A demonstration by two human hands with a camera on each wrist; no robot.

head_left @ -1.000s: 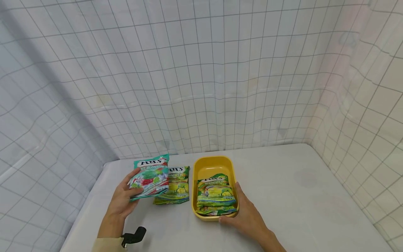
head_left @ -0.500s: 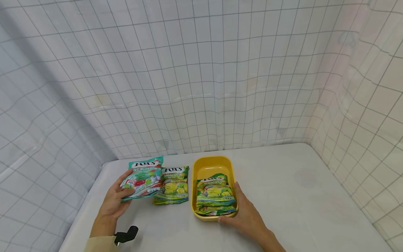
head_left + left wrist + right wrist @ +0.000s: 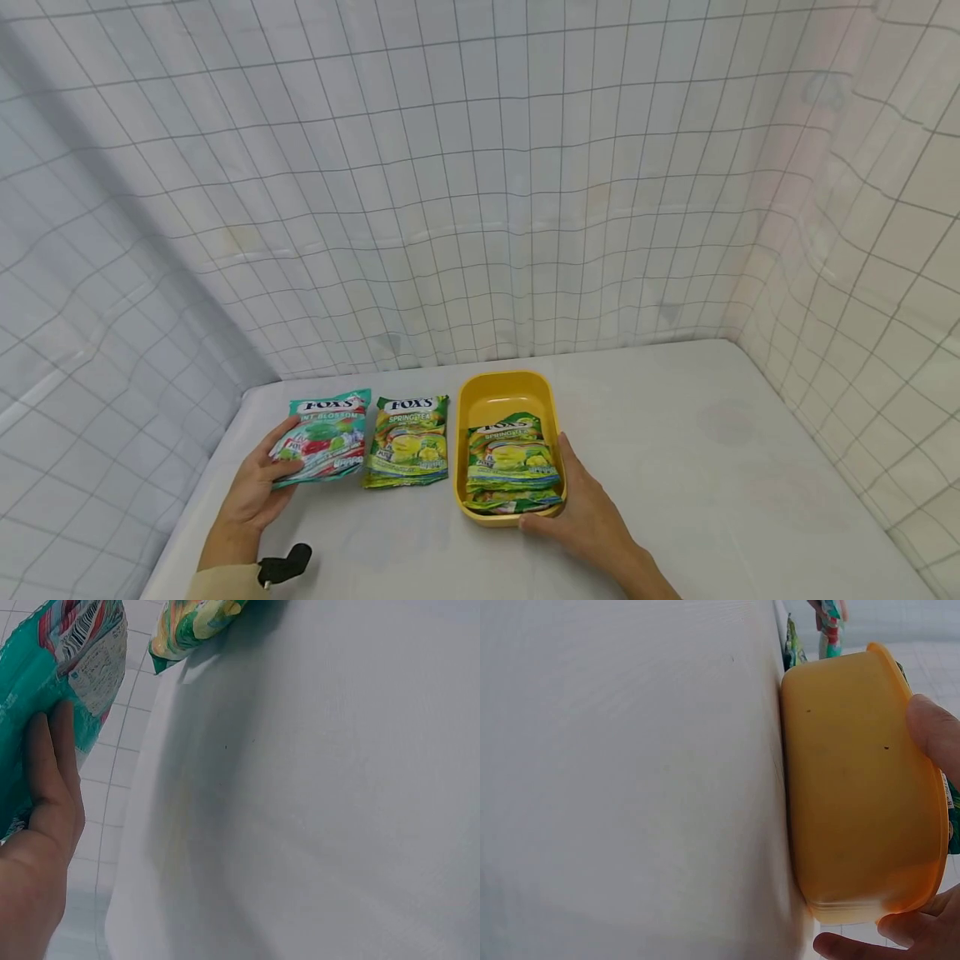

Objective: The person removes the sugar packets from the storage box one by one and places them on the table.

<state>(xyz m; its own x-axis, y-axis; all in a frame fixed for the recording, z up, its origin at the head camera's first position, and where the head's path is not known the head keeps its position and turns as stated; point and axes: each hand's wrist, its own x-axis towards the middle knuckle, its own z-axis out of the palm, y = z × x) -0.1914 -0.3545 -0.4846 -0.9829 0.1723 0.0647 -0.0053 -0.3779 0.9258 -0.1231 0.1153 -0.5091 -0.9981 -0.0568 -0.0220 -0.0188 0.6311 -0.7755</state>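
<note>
My left hand [image 3: 253, 492] holds a teal FOX'S mint candy bag [image 3: 327, 440] by its left side, low over the table's left part. In the left wrist view, fingers lie along the back of the teal bag [image 3: 30, 690]. Just right of it, a green FOX'S Spring Tea candy bag [image 3: 410, 446] lies face up on the table. My right hand [image 3: 588, 512] grips the near right corner of a yellow plastic tub [image 3: 504, 393], thumb at the front rim and fingers along the side. Inside the tub, green candy bags [image 3: 513, 458] overlap, filling its near part.
A white cloth covers the table [image 3: 675, 442]. White sheeting with a grid pattern [image 3: 480, 208] hangs behind and at both sides. On the left wrist sits a black strap with a knob-like piece [image 3: 288, 565].
My left hand has carried the teal bag leftward and down, uncovering the green bag on the table. The right hand and tub stay in place.
</note>
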